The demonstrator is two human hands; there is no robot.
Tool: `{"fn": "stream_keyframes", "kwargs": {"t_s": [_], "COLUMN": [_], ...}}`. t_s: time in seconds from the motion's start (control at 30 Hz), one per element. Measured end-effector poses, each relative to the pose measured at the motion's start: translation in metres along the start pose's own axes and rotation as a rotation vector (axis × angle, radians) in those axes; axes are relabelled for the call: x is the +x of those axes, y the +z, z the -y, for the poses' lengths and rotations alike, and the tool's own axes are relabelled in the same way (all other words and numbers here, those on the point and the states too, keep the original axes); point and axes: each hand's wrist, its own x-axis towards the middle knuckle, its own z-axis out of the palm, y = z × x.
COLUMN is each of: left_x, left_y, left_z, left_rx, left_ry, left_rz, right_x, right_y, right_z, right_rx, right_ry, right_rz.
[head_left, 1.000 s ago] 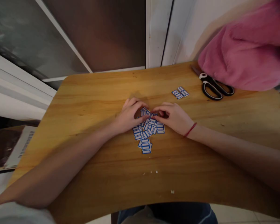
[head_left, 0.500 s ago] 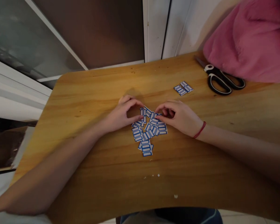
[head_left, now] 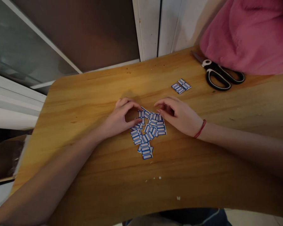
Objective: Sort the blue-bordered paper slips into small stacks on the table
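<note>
A loose pile of white paper labels with blue-bordered boxes point(head_left: 146, 137) lies in the middle of the wooden table. At its upper left is my left hand point(head_left: 122, 117), thumb and forefinger spread in a wide curve. Their tips touch or nearly touch a small label piece point(head_left: 141, 116) at the edge of the pile. Opposite, at the upper right, my right hand point(head_left: 180, 116) hovers by the labels with thumb and forefinger a little apart. Nothing shows between them; its other fingers are curled and partly hidden. A red string bracelet point(head_left: 200, 129) circles the right wrist.
Farther back lies a small separate group of label pieces point(head_left: 181, 86). Black-and-white-handled scissors point(head_left: 218, 75) rest beside a pink plush cloth point(head_left: 252, 37) at the back right. Tiny paper scraps point(head_left: 159, 177) dot the table point(head_left: 103, 175) near its front edge.
My right thumb and forefinger have drawn back slightly from the labels, uncovering more of the pile's upper right. The left hand keeps about the same place by the pile. The view has shifted slightly.
</note>
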Motion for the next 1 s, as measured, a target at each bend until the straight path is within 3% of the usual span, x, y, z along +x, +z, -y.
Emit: {"fn": "stream_keyframes", "kwargs": {"t_s": [0.37,0.7,1.0], "left_x": [0.0005,0.0016,0.0016], "left_y": [0.0008,-0.0024,0.0027], "left_z": [-0.0009,-0.0007,0.0004], "left_rx": [-0.005,-0.036,-0.294], "left_ry": [-0.028,-0.042,-0.128], "left_rz": [0.011,0.056,0.002], "right_x": [0.0015,0.0021,0.0004], "right_y": [0.0041,-0.0005,-0.0002], "right_z": [-0.0023,0.0003,-0.0011], "right_rx": [-0.124,0.001,0.032], "right_ry": [-0.045,-0.027,-0.039], "right_rz": [0.083,0.061,0.049]}}
